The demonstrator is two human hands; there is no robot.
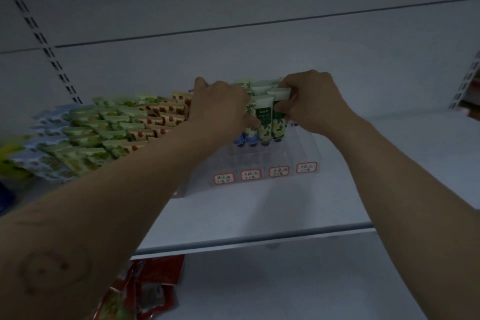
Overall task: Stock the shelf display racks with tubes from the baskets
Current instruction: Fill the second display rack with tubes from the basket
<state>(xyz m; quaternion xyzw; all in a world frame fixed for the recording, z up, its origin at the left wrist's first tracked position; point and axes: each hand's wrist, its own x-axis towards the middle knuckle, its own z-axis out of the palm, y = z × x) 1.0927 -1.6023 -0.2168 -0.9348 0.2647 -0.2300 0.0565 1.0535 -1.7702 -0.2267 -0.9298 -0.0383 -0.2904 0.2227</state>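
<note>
A clear acrylic display rack (262, 161) stands on a white shelf, with red-bordered price labels (278, 171) along its front. Several green floral tubes (265, 122) stand cap-down in its back rows, and two blue-bottomed tubes (245, 138) sit to their left. My left hand (220, 109) rests on the rack's left side, fingers curled against the tubes. My right hand (311, 101) pinches the flat top of a green tube (279, 114) at the right of the group. No basket is in view.
A second rack to the left is packed with green tubes (104, 125), red-patterned tubes (161, 114) and blue tubes (49, 122). The white shelf (259, 210) has bare surface in front and to the right. Red packets (153, 288) lie on the shelf below. Slotted uprights (39, 34) flank the bay.
</note>
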